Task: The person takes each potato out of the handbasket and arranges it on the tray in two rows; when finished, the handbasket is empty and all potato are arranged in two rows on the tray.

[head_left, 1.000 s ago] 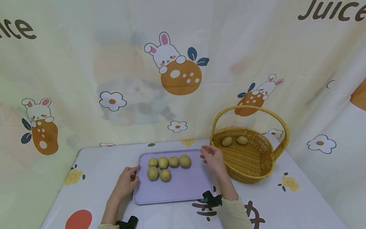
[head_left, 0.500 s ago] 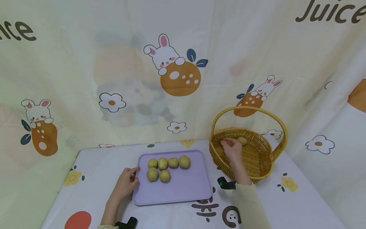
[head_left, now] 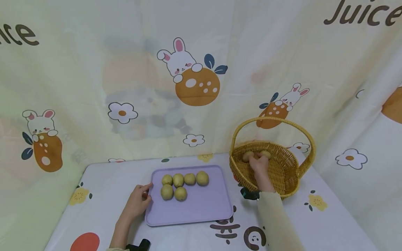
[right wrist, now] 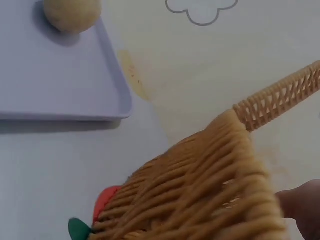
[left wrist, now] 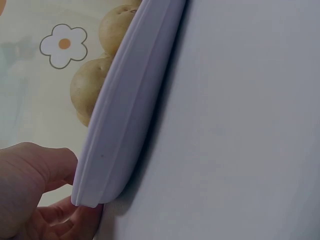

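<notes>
In the head view my left hand (head_left: 138,200) holds the left edge of the lilac tray (head_left: 207,209), which lies flat on the table. The left wrist view has the thumb (left wrist: 55,165) at the rim and curled fingers below the tray corner. Several potatoes (head_left: 180,194) sit on the tray in two rows. My right hand (head_left: 260,167) reaches down into the wicker basket (head_left: 282,174), fingertips at two potatoes, a left one (head_left: 247,156) and a right one (head_left: 266,153). Whether it grips either, I cannot tell. The basket wall mostly hides this hand in the right wrist view.
The basket's tall arched handle (head_left: 273,118) rises above my right hand. A patterned cloth (head_left: 194,118) hangs close behind the table. Printed tablecloth (head_left: 185,240) shows in front of the tray and between tray and basket.
My right hand has moved from the tray's right edge into the basket, first over the left potato, then slightly right between the two potatoes. My left hand stays at the tray's left edge.
</notes>
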